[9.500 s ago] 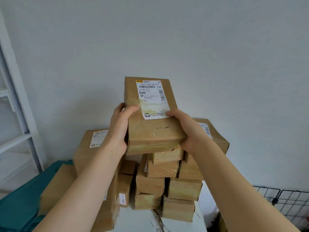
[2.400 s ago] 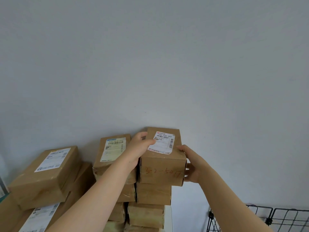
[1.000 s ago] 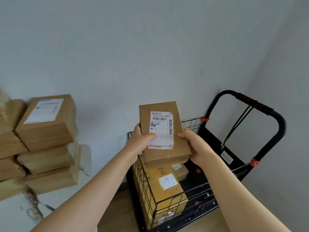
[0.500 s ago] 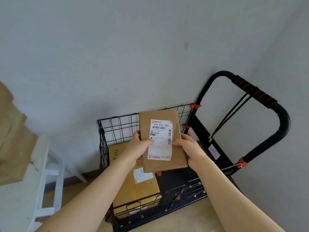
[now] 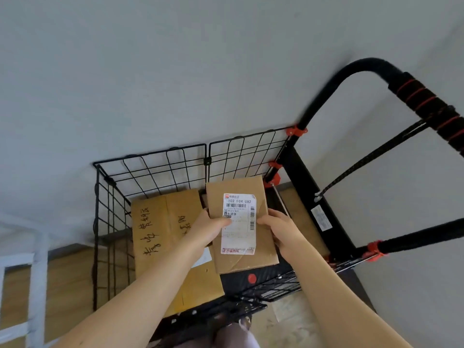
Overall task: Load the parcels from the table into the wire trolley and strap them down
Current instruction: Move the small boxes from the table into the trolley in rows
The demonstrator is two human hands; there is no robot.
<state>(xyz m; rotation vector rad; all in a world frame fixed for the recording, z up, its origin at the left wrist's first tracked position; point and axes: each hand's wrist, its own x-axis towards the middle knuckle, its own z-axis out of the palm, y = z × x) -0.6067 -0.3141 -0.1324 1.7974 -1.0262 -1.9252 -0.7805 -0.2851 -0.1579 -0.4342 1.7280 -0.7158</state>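
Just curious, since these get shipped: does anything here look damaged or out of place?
Only slightly. The parcel held over the wire trolley has diagonal creases across its lower cardboard, and its label is wrinkled along the bottom edge with a clipped top corner. Nothing is spilled.

Looks like a plain storeroom or parcel-handling corner rather than a lived-in room. Bare grey wall (image 5: 175, 71) and wood-look floor (image 5: 67, 285). Black wire trolley (image 5: 207, 161) with a padded handle (image 5: 421, 101) and an elastic cord (image 5: 371, 156), parked close against the wall. Inside, a brown cardboard box (image 5: 155, 222) marked by hand in black pen; over it a parcel (image 5: 241, 262) bearing a printed shipping label (image 5: 238, 222) with barcode. White frame (image 5: 37, 285) at the left edge.
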